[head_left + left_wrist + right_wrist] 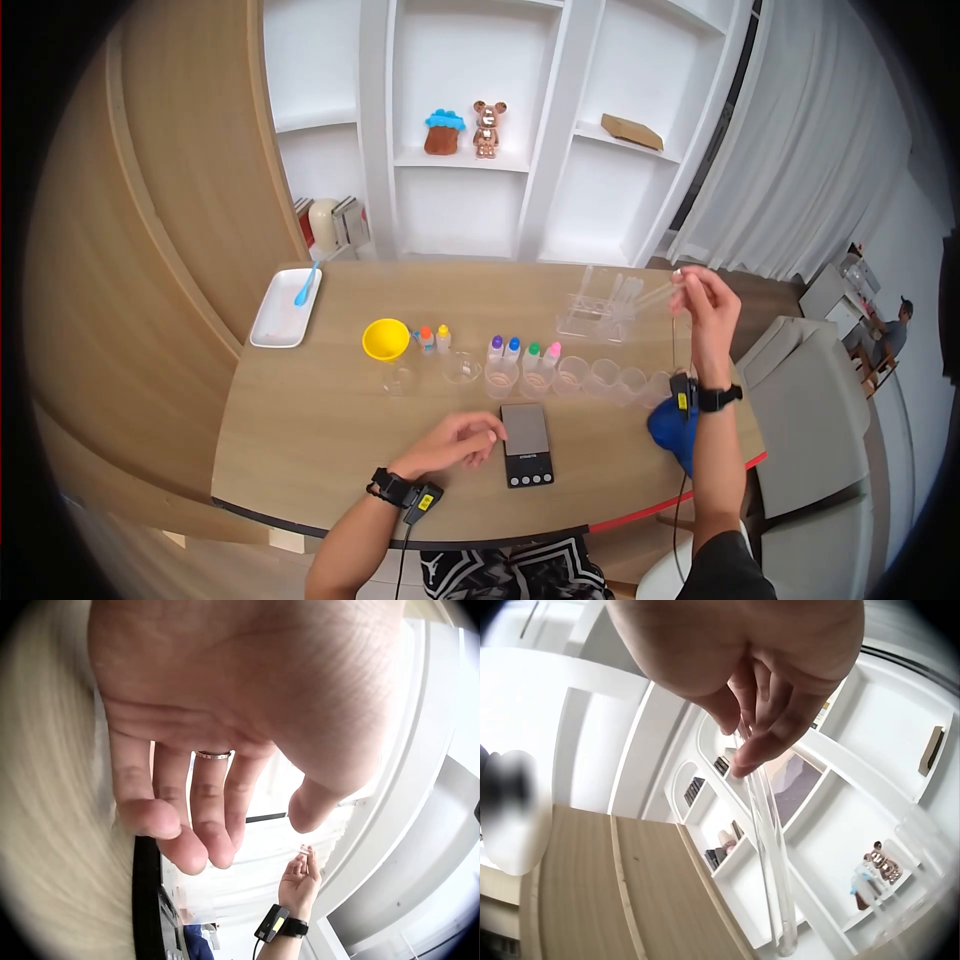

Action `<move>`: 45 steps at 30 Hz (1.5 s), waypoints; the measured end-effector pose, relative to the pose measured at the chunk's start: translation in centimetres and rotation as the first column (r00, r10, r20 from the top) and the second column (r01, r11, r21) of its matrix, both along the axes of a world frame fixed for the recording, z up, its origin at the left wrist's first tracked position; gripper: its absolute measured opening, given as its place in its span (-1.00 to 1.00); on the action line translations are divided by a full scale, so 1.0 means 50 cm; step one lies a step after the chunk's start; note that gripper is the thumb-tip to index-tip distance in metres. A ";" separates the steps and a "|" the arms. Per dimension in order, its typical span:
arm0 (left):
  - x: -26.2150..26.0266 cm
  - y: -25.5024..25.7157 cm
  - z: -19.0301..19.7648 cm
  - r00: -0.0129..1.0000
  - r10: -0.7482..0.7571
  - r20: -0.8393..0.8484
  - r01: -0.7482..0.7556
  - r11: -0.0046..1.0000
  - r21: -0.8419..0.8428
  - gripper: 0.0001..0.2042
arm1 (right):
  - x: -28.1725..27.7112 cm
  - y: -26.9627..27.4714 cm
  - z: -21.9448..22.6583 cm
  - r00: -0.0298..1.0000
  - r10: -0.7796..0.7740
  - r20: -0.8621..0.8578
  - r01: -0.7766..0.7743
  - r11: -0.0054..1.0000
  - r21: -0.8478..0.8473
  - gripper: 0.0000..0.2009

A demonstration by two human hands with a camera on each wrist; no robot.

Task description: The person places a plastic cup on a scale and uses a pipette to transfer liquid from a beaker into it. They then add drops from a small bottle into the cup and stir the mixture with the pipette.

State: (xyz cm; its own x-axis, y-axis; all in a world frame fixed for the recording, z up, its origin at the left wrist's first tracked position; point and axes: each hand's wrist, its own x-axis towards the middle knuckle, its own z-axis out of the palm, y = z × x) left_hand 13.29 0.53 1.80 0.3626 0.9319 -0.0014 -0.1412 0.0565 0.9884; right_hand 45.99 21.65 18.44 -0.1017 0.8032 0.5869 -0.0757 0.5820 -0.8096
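Observation:
My right hand (708, 305) is raised at the right of the table and pinches a clear test tube (780, 900) near its upper end. The tube slants down toward the clear rack (590, 325), which bears other clear tubes. A thin line also drops from near these fingertips in the head view. Low over the table, my left hand (455, 442) hangs with loosely bent fingers and holds nothing. Its fingertips are right at the left edge of a black digital scale (525, 435). In the left wrist view, a ring (213, 755) shows on one finger.
Clear plastic cups (572, 374) stand in a row behind the scale, near small bottles with coloured caps (514, 344). Farther left are a yellow cup (386, 340) and a white tray (262, 325) with a blue spoon (306, 290). A blue object (668, 428) lies by the right forearm.

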 end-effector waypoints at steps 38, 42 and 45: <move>-0.009 0.002 0.001 1.000 -0.004 -0.005 0.004 0.998 0.059 -0.79 | -0.026 0.096 -0.019 0.740 -0.376 0.557 0.131 0.894 0.429 -0.70; -0.013 0.000 0.013 1.000 0.029 0.004 -0.029 0.999 0.040 -0.85 | 0.087 0.010 -0.016 0.793 -0.352 0.497 0.152 0.905 0.398 -0.85; -0.008 -0.003 0.033 0.998 0.067 -0.015 -0.066 0.997 0.030 -0.86 | 0.191 -0.029 -0.074 0.780 -0.258 0.570 0.166 0.964 0.209 -0.85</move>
State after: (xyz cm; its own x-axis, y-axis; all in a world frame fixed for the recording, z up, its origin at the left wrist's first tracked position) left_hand 12.87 0.39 3.47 0.2998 0.9538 0.0210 -0.1274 0.0182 0.9917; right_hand 55.53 20.21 14.74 -0.2999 0.7605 0.5760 0.5267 0.6354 -0.5647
